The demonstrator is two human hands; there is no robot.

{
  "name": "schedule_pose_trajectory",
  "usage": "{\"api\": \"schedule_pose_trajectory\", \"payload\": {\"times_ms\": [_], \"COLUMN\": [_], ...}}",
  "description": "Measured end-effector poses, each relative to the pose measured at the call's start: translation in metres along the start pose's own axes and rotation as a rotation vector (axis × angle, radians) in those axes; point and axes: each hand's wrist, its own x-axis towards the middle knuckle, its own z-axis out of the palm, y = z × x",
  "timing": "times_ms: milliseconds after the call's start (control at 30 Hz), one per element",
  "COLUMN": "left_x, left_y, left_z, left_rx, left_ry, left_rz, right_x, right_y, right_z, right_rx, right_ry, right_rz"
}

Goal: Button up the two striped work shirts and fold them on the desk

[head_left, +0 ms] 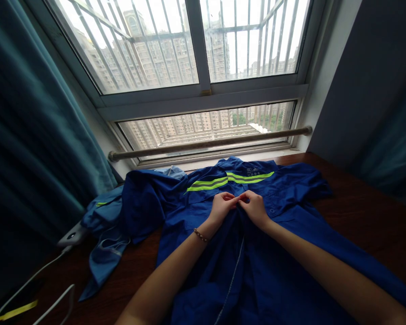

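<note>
- The blue work jacket (pixel 253 266) lies front up across the middle of the tabletop (pixel 368 203), its collar near the far edge by the window and its body running toward me.
- My left hand (pixel 221 207) and right hand (pixel 255 207) meet at its front, below the collar; the fingers of both are pinched together on the cloth of the front edge. What lies between the fingertips is too small to tell.
- Just beyond my hands, a yellow-green reflective stripe (pixel 208 184) crosses the chest, with a small white logo (pixel 252 171) above it on my right.
- A pale stitched line (pixel 235 271) runs down the jacket between my forearms.
- I have a beaded bracelet (pixel 200 234) on my left wrist.
- Left of the jacket, a lighter blue garment (pixel 103 216) lies crumpled toward the tabletop's left edge.
- Just beside it sits a white device (pixel 72 234) with a white cable; I cannot tell what it is.
- Nearer me on that side lies a yellow strip (pixel 16 310).
- Past the far edge, a metal rail (pixel 206 145) crosses the barred window (pixel 203 108); a teal curtain (pixel 54 113) hangs at the left.
</note>
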Motion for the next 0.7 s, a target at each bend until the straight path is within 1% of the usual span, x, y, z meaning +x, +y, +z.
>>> {"api": "schedule_pose_trajectory", "payload": {"times_ms": [67, 167, 233, 400, 500, 567, 600, 700], "left_x": [0.0002, 0.0001, -0.0002, -0.0008, 0.0001, 0.0015, 0.0023, 0.0049], "left_y": [-0.0024, -0.0037, -0.0033, -0.0022, -0.0025, -0.0027, -0.0029, -0.0038], "left_z": [-0.0009, -0.0015, -0.0009, 0.0003, -0.0020, -0.0037, -0.0043, -0.0046], "left_rx": [-0.066, -0.145, -0.143, -0.087, -0.101, -0.159, -0.187, -0.232], "left_ry": [0.009, 0.008, 0.014, 0.005, -0.023, -0.033, -0.020, 0.063], "left_rz": [-0.025, -0.055, -0.056, -0.039, -0.033, -0.065, -0.093, -0.185], "right_x": [-0.0028, -0.0044, -0.0052, -0.0089, -0.0095, -0.0090, -0.0088, -0.0091], "right_y": [-0.0013, -0.0011, -0.0011, -0.0042, -0.0036, -0.0015, -0.0004, 0.0018], "right_z": [0.0019, 0.0029, 0.0027, 0.0020, 0.0022, 0.0024, 0.0026, 0.0035], "right_rx": [-0.057, -0.045, -0.044, -0.083, -0.049, -0.012, 0.005, 0.054], "right_ry": [0.000, -0.016, -0.022, -0.013, 0.003, 0.011, 0.013, 0.014], "right_rz": [-0.059, -0.046, -0.046, -0.122, -0.112, -0.093, -0.083, -0.066]}}
